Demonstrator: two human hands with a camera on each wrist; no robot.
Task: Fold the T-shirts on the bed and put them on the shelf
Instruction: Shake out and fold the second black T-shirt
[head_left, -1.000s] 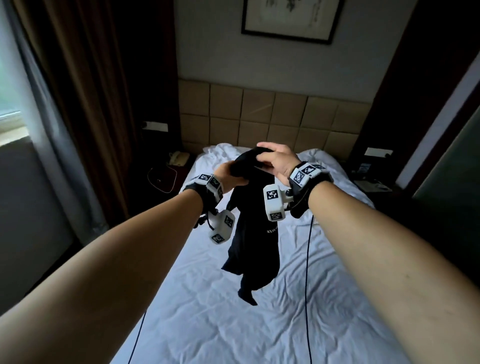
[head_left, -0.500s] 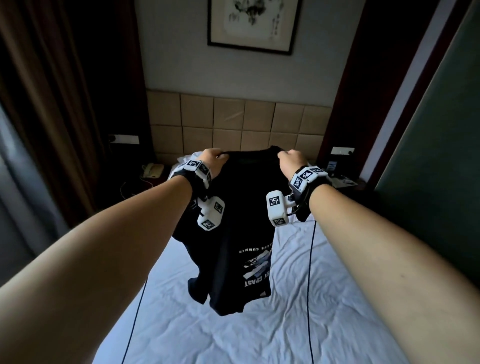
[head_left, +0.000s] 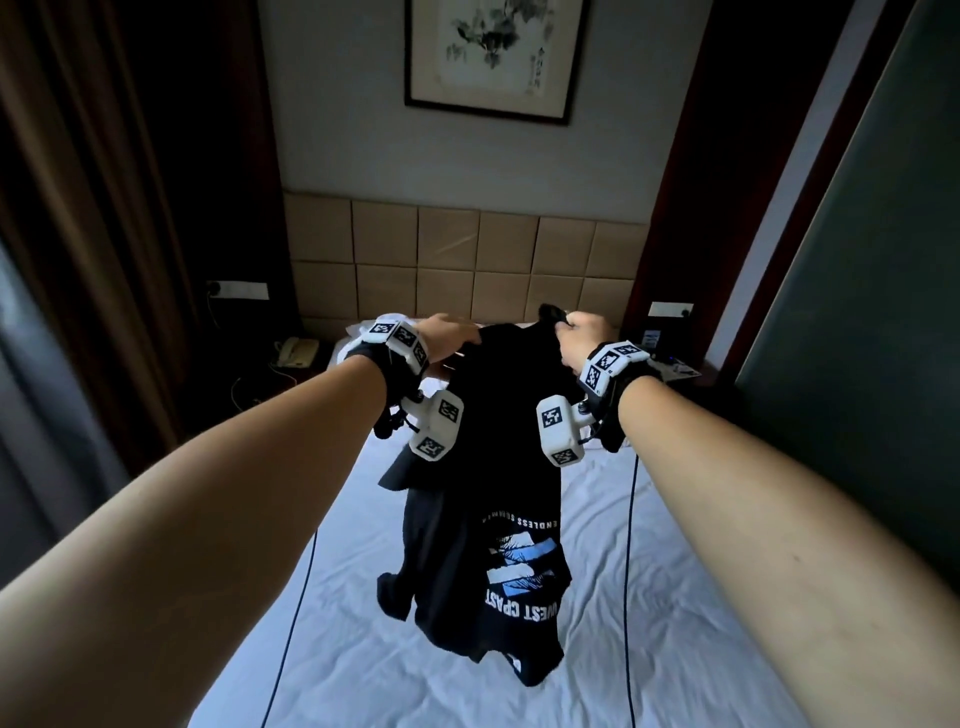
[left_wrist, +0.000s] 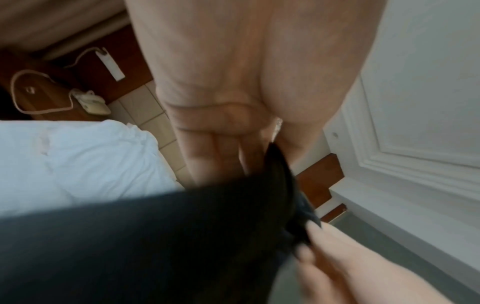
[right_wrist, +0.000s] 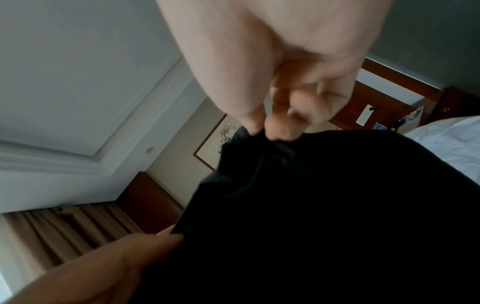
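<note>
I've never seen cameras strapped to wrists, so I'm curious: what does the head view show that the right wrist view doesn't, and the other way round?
Only the head view shows the black T-shirt's printed graphic hanging over the bed, plus the headboard and telephone. Only the right wrist view shows the ceiling and the right hand's fingertips pinching the cloth up close. Both show the shirt, the left hand and the framed picture.

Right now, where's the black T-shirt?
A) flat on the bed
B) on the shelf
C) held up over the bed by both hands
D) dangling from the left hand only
C: the left hand and right hand each pinch the black T-shirt's top edge, and it hangs above the bed.
</note>
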